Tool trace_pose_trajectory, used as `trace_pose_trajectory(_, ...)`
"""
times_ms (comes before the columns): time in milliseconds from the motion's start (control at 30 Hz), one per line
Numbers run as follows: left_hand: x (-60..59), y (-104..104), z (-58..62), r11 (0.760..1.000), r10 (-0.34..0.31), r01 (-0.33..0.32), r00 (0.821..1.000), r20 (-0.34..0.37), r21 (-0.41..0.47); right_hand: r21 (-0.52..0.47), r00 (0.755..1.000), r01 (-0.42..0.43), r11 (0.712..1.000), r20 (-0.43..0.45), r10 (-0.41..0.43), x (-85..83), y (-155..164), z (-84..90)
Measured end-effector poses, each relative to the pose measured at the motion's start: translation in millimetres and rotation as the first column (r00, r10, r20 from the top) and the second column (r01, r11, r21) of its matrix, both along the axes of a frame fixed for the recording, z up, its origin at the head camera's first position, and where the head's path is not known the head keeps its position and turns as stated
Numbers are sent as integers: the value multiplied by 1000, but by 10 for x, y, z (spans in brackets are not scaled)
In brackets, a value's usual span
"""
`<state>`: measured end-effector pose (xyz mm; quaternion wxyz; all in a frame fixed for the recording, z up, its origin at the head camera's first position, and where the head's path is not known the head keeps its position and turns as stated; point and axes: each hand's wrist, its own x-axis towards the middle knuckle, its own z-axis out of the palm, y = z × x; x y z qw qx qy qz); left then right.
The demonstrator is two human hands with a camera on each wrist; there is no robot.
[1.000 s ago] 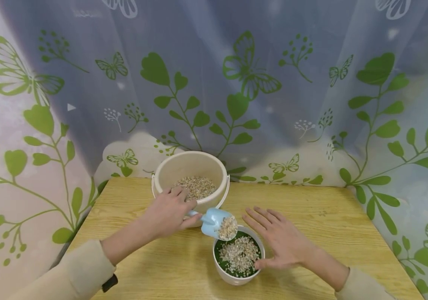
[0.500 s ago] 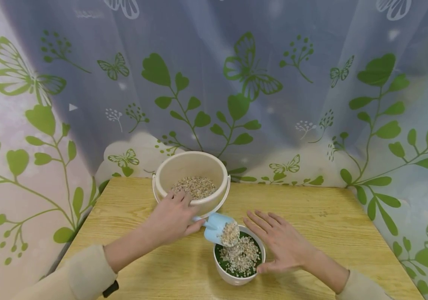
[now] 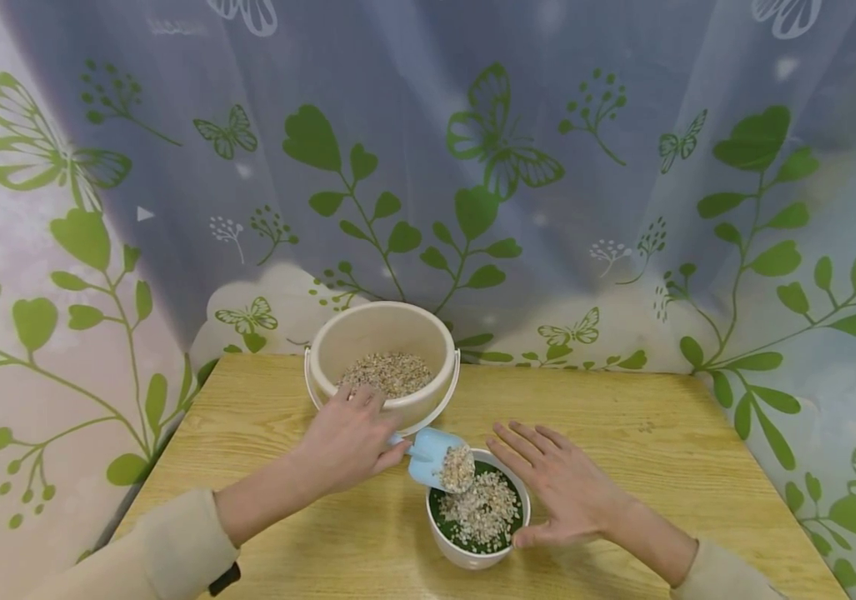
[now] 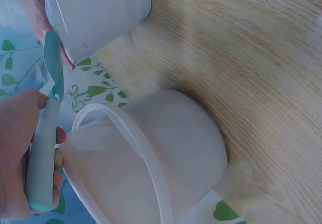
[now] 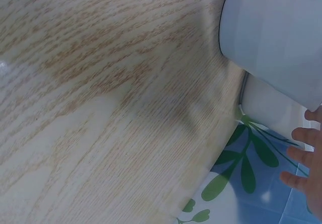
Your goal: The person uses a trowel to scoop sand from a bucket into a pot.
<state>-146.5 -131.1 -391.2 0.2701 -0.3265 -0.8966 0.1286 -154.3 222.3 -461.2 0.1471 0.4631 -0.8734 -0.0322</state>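
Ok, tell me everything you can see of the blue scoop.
The light-blue scoop looks plastic: a broad, curved blade on a thick, rounded handle with a brighter end. The left hand grips the handle. Pale grains lie heaped at the blade's front, which reaches over the rim of the white pot. Whether it touches the rim is unclear.

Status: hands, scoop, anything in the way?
Left hand gripping blue scoop, pale grit aboard. Right hand spread beside white pot. Scoop tip over pot; nothing seen blocking it.
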Motion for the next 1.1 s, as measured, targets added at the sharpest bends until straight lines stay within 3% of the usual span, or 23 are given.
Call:
trace_pose_trajectory(300, -2, 37, -25, 1000, 4, -4, 1000, -12, -9, 4, 1000, 4, 1000, -1, -4, 8, -7, 1)
trace_pose_trajectory(1100, -8, 173, 40, 994, 29, -30, 999, -14, -109, 9, 1000, 17, 1000, 16, -17, 23, -5, 17)
